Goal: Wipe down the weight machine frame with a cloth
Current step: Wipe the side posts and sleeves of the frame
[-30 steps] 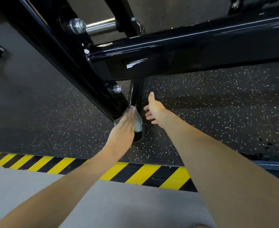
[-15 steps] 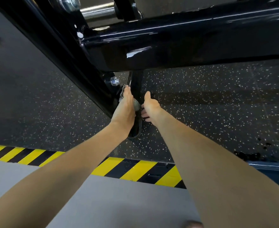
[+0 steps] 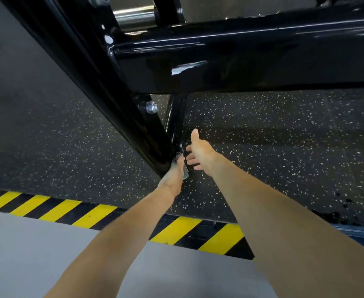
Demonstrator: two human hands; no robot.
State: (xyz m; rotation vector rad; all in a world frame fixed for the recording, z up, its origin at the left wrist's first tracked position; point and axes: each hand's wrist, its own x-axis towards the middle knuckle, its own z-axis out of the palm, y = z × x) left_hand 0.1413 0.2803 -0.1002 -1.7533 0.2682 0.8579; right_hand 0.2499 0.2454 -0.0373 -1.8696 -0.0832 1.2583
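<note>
Head view: slides mesh cloth (image 3: 185,172) back down to frame post (image 3: 112,93) foot under left hand (image 3: 172,177), fingers pressed together; right hand (image 3: 200,150) spread, idle; stroke done.

Count: 2 hands, left hand (image 3: 171,177) and right hand (image 3: 200,151), plus 1 cloth (image 3: 185,172). 1 black frame (image 3: 241,61), 1 nut (image 3: 152,106) in clear view, 1 chrome bar (image 3: 133,15). 1 yellow-black hazard strip (image 3: 58,209)

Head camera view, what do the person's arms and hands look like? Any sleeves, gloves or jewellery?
The left forearm and right forearm are bare down to the picture's edge; no sleeves show. The left hand and right hand wear no gloves. No watch, wristband or ring is visible, though the left hand's fingers are mostly hidden.
</note>
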